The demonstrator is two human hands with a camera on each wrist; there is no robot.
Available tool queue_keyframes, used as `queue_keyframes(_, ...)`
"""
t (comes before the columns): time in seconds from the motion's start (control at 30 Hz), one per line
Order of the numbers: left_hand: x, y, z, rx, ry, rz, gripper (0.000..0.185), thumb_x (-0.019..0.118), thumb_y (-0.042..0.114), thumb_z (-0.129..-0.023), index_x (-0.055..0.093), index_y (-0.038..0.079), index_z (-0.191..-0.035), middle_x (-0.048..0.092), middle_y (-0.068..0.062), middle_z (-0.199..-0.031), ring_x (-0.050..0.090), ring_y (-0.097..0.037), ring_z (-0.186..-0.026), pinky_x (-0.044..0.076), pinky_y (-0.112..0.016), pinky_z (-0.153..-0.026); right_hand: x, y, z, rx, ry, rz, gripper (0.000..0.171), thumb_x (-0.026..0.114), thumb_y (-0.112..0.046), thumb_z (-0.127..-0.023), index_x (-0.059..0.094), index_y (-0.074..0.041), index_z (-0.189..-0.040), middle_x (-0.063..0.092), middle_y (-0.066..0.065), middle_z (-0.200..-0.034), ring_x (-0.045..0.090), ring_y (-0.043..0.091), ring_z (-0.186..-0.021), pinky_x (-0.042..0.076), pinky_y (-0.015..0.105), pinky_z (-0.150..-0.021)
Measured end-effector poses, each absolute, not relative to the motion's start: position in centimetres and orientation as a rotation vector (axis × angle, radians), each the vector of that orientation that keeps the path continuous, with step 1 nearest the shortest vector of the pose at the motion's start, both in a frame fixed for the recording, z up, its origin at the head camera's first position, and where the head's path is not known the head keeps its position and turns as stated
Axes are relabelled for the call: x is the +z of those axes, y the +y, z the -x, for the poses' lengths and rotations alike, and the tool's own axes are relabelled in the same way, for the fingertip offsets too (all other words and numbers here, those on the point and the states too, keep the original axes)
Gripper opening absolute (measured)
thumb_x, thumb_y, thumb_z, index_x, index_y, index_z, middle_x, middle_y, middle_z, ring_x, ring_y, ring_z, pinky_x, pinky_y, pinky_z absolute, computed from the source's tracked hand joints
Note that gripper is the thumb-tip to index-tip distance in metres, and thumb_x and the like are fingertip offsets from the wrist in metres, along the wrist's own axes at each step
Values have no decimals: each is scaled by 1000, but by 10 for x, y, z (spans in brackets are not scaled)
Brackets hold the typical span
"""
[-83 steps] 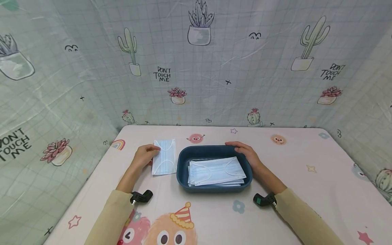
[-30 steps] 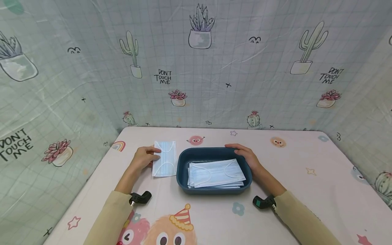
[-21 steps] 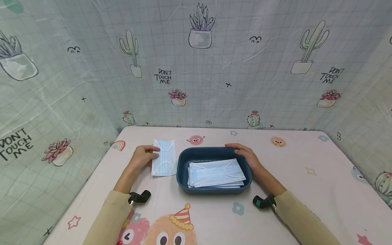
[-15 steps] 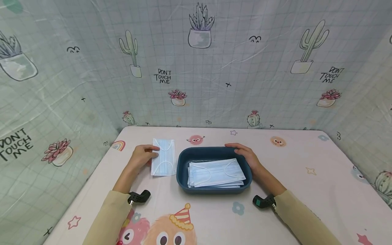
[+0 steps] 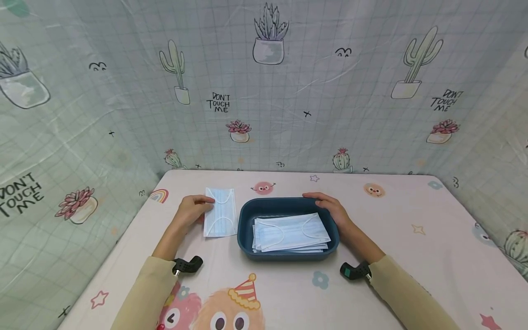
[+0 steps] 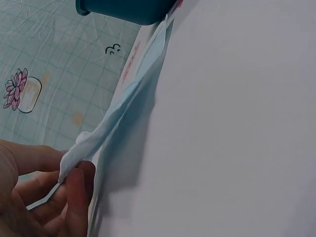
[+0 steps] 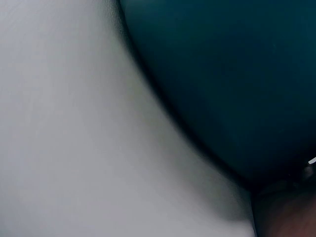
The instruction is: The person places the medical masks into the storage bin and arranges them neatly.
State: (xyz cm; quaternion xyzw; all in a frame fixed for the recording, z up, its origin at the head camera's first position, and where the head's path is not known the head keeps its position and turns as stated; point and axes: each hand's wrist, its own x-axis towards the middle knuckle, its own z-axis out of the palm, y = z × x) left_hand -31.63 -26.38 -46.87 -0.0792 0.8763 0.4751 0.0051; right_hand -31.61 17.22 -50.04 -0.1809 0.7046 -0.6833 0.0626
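My left hand (image 5: 192, 211) pinches the left edge of a pale blue face mask (image 5: 224, 213) with white ear loops. In the left wrist view the fingers (image 6: 76, 195) lie on both sides of the mask (image 6: 116, 116), whose far end reaches toward the box. A dark blue plastic box (image 5: 288, 257) stands just right of that mask. Several more masks (image 5: 290, 233) lie stacked flat inside it. At the box's far right corner my right hand (image 5: 335, 211) holds the rim. In the right wrist view the box wall (image 7: 237, 84) fills much of the picture, hiding most of the hand.
The table (image 5: 392, 247) wears a white cloth with printed cartoon figures. Behind and beside it hangs a curtain (image 5: 305, 137) with cactus prints. A black wrist camera (image 5: 188, 265) sits at the left wrist, another black wrist camera (image 5: 355, 271) at the right.
The left hand and its mask have shifted very slightly to the left and away from me; its fingers have moved a little on the edge. The right hand and the box stay in place.
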Motion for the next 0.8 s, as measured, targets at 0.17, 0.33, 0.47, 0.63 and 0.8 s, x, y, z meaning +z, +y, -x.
queue_keyframes(0.17, -471, -259, 318, 1501, 2724, 229, 29, 65, 20, -98, 73, 6, -123, 66, -14, -123, 58, -18, -87, 54, -24, -63, -503, 175, 315, -2067, 2139, 548, 46, 39, -9, -103, 56, 0, -145, 58, 4, -152, 52, 4, -135, 43, 13, -107)
queue_keyframes(0.33, -476, -253, 317, 1516, 2723, 225, 30, 62, 20, -101, 72, 4, -124, 65, -17, -126, 59, -18, -88, 54, -23, -64, -504, 176, 315, -2088, 2132, 566, 46, 40, -8, -102, 56, 2, -144, 62, -3, -146, 52, 1, -134, 43, 13, -107)
queue_keyframes(0.47, -481, -246, 313, 1489, 2769, 199, 26, 63, 20, -101, 74, 4, -118, 64, -15, -121, 57, -16, -79, 50, -22, -59, -503, 175, 317, -2082, 2126, 617, 46, 40, -8, -103, 55, 4, -144, 63, -5, -143, 52, 0, -134, 43, 13, -108)
queue_keyframes(0.63, -481, -238, 313, 1483, 2779, 86, 24, 66, 17, -99, 75, 3, -116, 63, -15, -114, 57, -16, -79, 51, -23, -58, -502, 174, 319, -2100, 2126, 626, 45, 41, -7, -102, 56, 6, -142, 65, -9, -139, 54, 1, -133, 44, 13, -107)
queue_keyframes(0.8, -481, -239, 315, 1492, 2745, 102, 23, 66, 12, -98, 74, 3, -117, 63, -15, -119, 59, -19, -86, 55, -23, -61, -502, 176, 318, -2099, 2128, 619, 45, 41, -6, -102, 56, 6, -143, 65, -10, -139, 54, 2, -133, 45, 13, -106)
